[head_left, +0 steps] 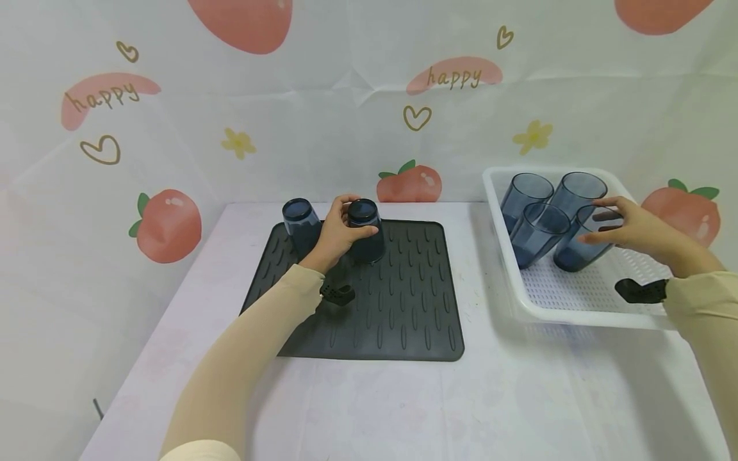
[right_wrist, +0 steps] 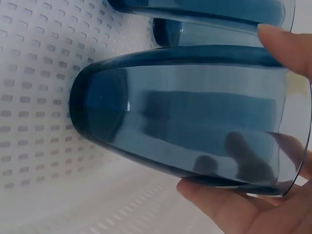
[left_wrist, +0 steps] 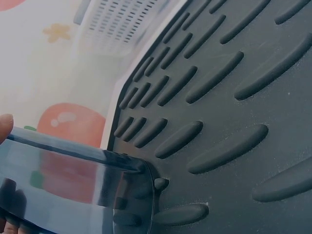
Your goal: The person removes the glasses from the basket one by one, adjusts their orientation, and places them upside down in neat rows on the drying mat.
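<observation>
My left hand [head_left: 336, 232] grips an upside-down blue glass [head_left: 367, 246] near its base, thumb in front and fingers behind. The glass's rim meets the dark ribbed drying mat [head_left: 403, 301]; the left wrist view shows the glass [left_wrist: 73, 183] low at the left. Beside that hand, a second inverted glass [head_left: 298, 221] stands on the mat's back left. My right hand [head_left: 640, 227] holds another blue glass [head_left: 576, 251] by its rim end, mouth up and tilted, inside the white basket [head_left: 533, 312]. The right wrist view has this glass [right_wrist: 195, 112] between thumb and fingers.
Three more blue glasses stand mouth up in the basket, among them a front-left glass [head_left: 536, 234] and a back-right glass [head_left: 578, 189]. A white table [head_left: 375, 410] carries the mat and the basket. A patterned cloth [head_left: 323, 128] hangs behind.
</observation>
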`<state>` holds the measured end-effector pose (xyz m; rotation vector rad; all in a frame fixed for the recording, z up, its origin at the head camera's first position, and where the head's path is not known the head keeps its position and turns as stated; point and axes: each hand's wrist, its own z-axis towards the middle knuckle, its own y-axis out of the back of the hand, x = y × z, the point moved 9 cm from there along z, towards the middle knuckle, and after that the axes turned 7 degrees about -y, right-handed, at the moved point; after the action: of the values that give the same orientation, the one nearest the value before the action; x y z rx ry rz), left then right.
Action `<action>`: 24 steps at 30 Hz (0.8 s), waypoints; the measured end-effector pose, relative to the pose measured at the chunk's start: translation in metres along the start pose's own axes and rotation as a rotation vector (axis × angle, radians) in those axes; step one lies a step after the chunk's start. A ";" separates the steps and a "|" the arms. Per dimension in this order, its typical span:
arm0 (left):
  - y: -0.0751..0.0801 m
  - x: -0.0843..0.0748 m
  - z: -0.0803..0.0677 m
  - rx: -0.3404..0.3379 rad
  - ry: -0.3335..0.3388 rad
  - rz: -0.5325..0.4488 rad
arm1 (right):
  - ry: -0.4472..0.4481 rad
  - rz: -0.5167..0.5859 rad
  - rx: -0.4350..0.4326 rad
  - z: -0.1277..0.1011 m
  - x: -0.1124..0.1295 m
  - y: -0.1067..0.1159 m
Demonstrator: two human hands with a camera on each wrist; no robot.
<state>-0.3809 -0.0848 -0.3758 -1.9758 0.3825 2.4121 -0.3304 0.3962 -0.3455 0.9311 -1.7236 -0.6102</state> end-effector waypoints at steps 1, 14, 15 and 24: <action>0.000 0.000 0.000 0.000 0.001 -0.002 | -0.002 -0.003 0.002 -0.001 0.001 0.000; 0.002 -0.002 -0.002 -0.007 -0.002 0.003 | -0.037 -0.049 0.012 -0.015 0.010 -0.001; 0.002 -0.002 -0.002 -0.004 -0.006 0.002 | -0.045 -0.051 0.018 -0.016 0.009 0.000; 0.000 -0.003 -0.002 0.009 -0.009 0.001 | -0.081 -0.056 -0.002 -0.025 -0.001 0.009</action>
<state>-0.3786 -0.0843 -0.3733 -1.9613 0.3925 2.4145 -0.3096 0.4033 -0.3312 0.9672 -1.7731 -0.6943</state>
